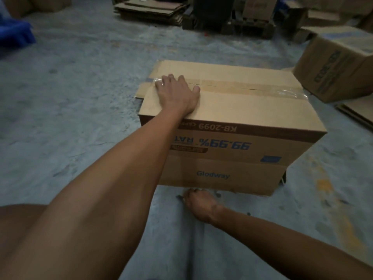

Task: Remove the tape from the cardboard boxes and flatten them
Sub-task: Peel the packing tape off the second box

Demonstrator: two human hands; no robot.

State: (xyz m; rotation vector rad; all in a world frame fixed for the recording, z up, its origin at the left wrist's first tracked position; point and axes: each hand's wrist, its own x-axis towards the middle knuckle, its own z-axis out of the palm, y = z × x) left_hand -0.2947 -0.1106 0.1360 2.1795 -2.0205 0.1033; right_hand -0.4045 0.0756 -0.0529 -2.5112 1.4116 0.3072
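- Box (pixel 232 122) at mid-frame, standing on the floor, top flaps closed; print on the near side upside down: "KB-2099", "99.99%", "Glodway".
- Clear tape (pixel 248 88) along the seam of the top, from the left edge to the right edge, wrinkled and glossy at the right end; a thin dark gap in the seam under it.
- A short flap sticking out flat at the box's left end.
- Floor (pixel 84 102) of grey-blue concrete, mottled and scuffed, with yellowish stains at the right and small dark specks near the box's front edge.
- Dim room, cardboard all along the far side.
- Left hand (pixel 177 91) laid flat on the top of the box, palm down, fingers spread and straight, fingertips on the left end of the tape; bare forearm stretched across the near-left corner.
- Right hand (pixel 198 203) low at the floor, just at the bottom front edge of the box, knuckles up, fingers curled under; impossible to tell whether gripping anything.
- Second box (pixel 333 63) tilted at the right, close to the first box's far-right corner.
- Flat cardboard (pixel 355 112) on the floor beneath and in front of it.
- Stack of flattened cartons (pixel 149 11) at the far side, a dark pallet (pixel 228 25) to its right.
- Blurred blue thing (pixel 14 35) at the far left.
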